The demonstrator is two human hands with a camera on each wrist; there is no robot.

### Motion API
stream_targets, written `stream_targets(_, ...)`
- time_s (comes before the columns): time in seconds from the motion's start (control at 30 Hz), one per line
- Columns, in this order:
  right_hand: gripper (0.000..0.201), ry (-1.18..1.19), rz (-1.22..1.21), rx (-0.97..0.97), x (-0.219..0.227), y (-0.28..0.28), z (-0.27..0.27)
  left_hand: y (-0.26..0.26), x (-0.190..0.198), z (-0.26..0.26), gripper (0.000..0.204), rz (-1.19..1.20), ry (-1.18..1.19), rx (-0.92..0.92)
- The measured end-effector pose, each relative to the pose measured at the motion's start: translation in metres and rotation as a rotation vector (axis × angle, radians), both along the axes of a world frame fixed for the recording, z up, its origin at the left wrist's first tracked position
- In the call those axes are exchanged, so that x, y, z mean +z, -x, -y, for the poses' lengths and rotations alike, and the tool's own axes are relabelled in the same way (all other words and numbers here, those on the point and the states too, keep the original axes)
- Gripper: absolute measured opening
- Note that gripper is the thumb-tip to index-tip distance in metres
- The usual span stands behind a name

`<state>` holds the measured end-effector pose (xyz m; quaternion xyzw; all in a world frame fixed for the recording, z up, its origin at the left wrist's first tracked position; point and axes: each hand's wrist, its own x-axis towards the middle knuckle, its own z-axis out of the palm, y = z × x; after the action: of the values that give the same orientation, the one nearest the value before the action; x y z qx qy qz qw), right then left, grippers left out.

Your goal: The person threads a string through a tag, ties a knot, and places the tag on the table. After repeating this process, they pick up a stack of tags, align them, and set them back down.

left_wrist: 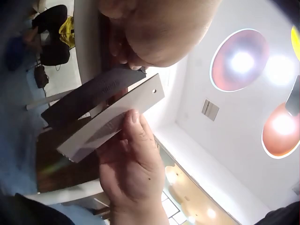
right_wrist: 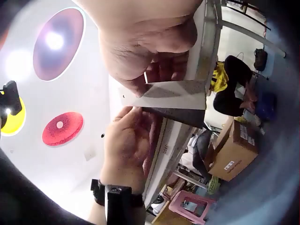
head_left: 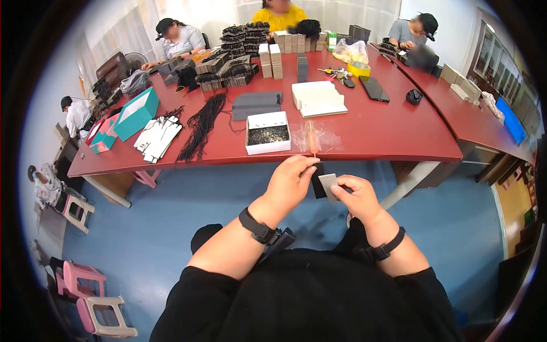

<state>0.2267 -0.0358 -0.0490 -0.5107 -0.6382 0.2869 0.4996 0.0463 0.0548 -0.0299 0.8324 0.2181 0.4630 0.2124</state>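
Note:
My left hand (head_left: 289,181) pinches a black hang tag (head_left: 317,181) near its top end, just off the table's front edge. Beside it my right hand (head_left: 360,196) grips a light grey hang tag (head_left: 329,186) with a small hole near one end. In the left wrist view the right thumb lies flat on the grey tag (left_wrist: 115,119), while the black tag (left_wrist: 89,98) slants close alongside. From the right wrist, the grey tag (right_wrist: 173,95) overlaps the black one (right_wrist: 183,116). The left fingertips are right at the black tag's end.
On the red table (head_left: 393,128) stand a white box (head_left: 269,148) of small dark pieces, black cords (head_left: 204,125), white tags (head_left: 156,139), grey tags (head_left: 256,104) and a white stack (head_left: 319,100). An orange-handled tool (head_left: 312,139) lies at the edge. Several people sit around.

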Motion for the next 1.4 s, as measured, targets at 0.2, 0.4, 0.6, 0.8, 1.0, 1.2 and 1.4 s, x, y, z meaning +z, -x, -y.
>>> stream_targets(0.2,0.016,0.087,-0.154,-0.023,-0.007,0.016,-0.022,0.009,-0.005,0.002,0.025,0.108,0.368,0.056)
stream_targets(0.4,0.016,0.096,-0.298,-0.020,-0.008,0.029,-0.025,0.067,-0.061,-0.001,0.016,-0.001,0.324,0.073)
stream_targets(0.6,0.017,0.054,0.221,-0.299,0.014,0.016,-0.021,0.131,-0.129,-0.003,0.011,-0.116,0.487,0.202)
stream_targets(0.8,0.017,-0.308,0.696,-0.228,0.091,-0.044,-0.095,0.162,-0.179,-0.008,0.013,-0.242,0.596,0.246)
stream_targets(1.0,0.031,-0.017,1.050,0.128,0.108,-0.065,-0.191,0.159,-0.194,-0.017,0.015,-0.321,0.679,0.204)
stream_targets(1.2,0.026,0.094,1.300,0.157,0.121,-0.057,-0.203,0.160,-0.177,-0.013,0.016,-0.308,0.774,0.190)
stream_targets(1.4,0.017,-0.012,1.479,0.262,0.128,-0.066,-0.210,0.168,-0.189,-0.022,0.016,-0.261,0.787,0.176)
